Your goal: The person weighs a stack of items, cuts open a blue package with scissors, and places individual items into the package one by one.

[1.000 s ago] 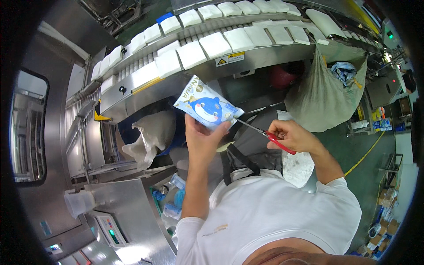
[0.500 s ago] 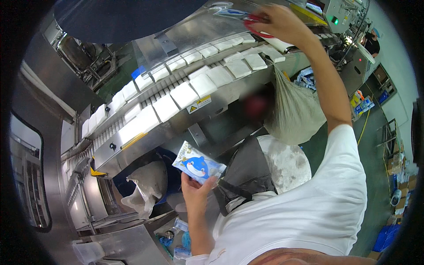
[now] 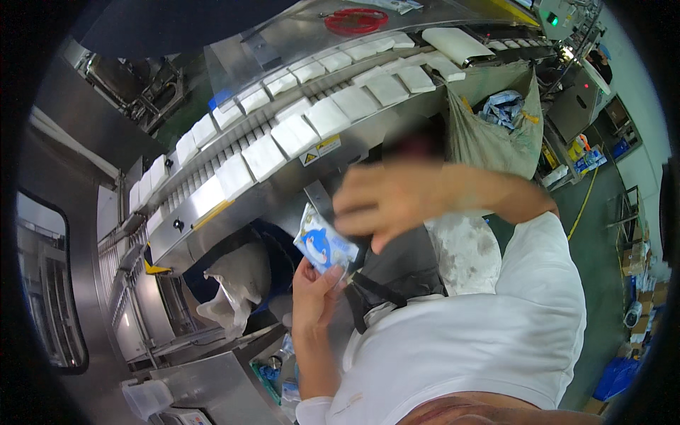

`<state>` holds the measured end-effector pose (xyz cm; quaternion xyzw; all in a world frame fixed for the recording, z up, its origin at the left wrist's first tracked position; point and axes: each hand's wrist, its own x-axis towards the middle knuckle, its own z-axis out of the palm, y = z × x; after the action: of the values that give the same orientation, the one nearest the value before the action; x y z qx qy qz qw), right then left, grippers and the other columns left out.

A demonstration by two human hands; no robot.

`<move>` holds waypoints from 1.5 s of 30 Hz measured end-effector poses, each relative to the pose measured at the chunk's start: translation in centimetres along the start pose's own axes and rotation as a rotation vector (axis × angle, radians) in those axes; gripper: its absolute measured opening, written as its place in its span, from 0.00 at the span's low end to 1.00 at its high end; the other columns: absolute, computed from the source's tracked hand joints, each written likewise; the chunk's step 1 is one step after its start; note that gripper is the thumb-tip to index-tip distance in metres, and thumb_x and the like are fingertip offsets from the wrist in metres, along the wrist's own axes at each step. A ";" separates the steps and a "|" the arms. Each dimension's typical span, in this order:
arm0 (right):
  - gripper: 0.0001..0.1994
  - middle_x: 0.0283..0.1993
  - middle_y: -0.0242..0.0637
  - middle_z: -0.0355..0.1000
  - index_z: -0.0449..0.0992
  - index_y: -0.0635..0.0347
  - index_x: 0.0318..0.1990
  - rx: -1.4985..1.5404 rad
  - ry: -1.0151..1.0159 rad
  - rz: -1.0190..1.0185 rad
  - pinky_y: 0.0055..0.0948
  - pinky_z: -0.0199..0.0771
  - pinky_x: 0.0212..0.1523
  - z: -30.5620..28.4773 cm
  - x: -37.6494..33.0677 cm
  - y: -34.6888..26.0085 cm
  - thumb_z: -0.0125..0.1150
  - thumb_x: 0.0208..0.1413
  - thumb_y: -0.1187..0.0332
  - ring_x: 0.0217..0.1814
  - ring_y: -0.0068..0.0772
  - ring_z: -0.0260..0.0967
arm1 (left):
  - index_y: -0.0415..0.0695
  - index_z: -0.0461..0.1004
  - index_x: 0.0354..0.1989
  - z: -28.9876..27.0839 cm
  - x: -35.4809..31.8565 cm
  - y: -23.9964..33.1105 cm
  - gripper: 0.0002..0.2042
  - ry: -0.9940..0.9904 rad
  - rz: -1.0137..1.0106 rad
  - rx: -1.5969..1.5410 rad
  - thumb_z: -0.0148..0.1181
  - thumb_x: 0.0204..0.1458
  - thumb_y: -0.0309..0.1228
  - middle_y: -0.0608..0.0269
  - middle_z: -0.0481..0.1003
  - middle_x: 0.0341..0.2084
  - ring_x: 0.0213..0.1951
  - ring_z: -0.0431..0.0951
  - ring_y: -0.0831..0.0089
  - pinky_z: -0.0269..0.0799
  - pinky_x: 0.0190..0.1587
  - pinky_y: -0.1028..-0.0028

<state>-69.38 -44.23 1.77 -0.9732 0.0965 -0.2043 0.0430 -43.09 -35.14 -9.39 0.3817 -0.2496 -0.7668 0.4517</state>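
My left hand (image 3: 316,294) holds a small soft packet (image 3: 324,243), white and light blue with a blue whale cartoon, gripped along its lower edge. Blurred by motion, my right hand (image 3: 386,202) hovers just beyond the packet's upper right corner. Its fingers look bent and apart, and I see nothing in them. On the steel surface beyond the conveyor lies a red looped object (image 3: 355,21), too unclear to name surely. White folded pads (image 3: 263,157) stand in two rows along the conveyor (image 3: 244,134) in front of me.
A cloth sack (image 3: 489,142) hangs open at the conveyor's right end, with crumpled blue-white wrappers (image 3: 504,110) inside. Below the conveyor is a dark blue bin (image 3: 273,248) with a pale liner. A steel table (image 3: 212,386) stands at lower left. Another person (image 3: 601,67) is far right.
My right hand has let go of the red object at the far surface and come down toward the packet. The packet has tilted and shifted slightly right in my left hand.
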 end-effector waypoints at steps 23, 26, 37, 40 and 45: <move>0.05 0.32 0.34 0.72 0.82 0.60 0.33 0.379 0.448 0.461 0.32 0.70 0.32 5.5 -1.6 -5.3 0.74 0.53 0.72 0.32 0.34 0.70 | 0.36 0.81 0.35 3.0 2.5 0.6 0.09 0.081 0.661 0.441 0.64 0.64 0.30 0.63 0.82 0.35 0.36 0.75 0.79 0.68 0.41 0.78; 0.07 0.33 0.35 0.73 0.81 0.61 0.33 0.289 0.478 0.347 0.33 0.71 0.33 6.6 -2.1 -6.9 0.75 0.52 0.71 0.33 0.37 0.71 | 0.37 0.80 0.40 -0.5 4.4 3.1 0.11 0.234 0.726 0.076 0.60 0.68 0.34 0.61 0.82 0.36 0.36 0.79 0.78 0.75 0.43 0.75; 0.15 0.41 0.34 0.73 0.81 0.59 0.35 0.416 0.138 0.526 0.35 0.73 0.45 6.2 -3.8 -5.7 0.79 0.47 0.60 0.44 0.38 0.71 | 0.39 0.77 0.39 0.2 2.4 2.9 0.11 0.157 0.792 0.283 0.58 0.69 0.35 0.61 0.80 0.39 0.40 0.76 0.78 0.71 0.46 0.76; 0.17 0.46 0.37 0.75 0.81 0.60 0.37 0.355 0.400 0.568 0.36 0.74 0.47 5.5 -1.1 -5.5 0.81 0.46 0.60 0.47 0.40 0.73 | 0.38 0.75 0.38 1.7 1.9 2.1 0.10 0.114 0.824 0.445 0.57 0.70 0.33 0.62 0.79 0.39 0.40 0.74 0.78 0.68 0.47 0.77; 0.14 0.42 0.39 0.77 0.81 0.62 0.38 0.407 0.547 0.533 0.35 0.75 0.41 7.3 1.2 -5.3 0.80 0.48 0.65 0.42 0.40 0.75 | 0.37 0.74 0.37 2.7 1.5 1.8 0.08 0.078 0.915 0.644 0.58 0.68 0.28 0.60 0.78 0.40 0.41 0.74 0.76 0.68 0.48 0.77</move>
<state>-64.39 -38.94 -3.74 -0.7960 0.3101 -0.4513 0.2580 -44.82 -37.24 -7.03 0.3813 -0.5943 -0.3632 0.6079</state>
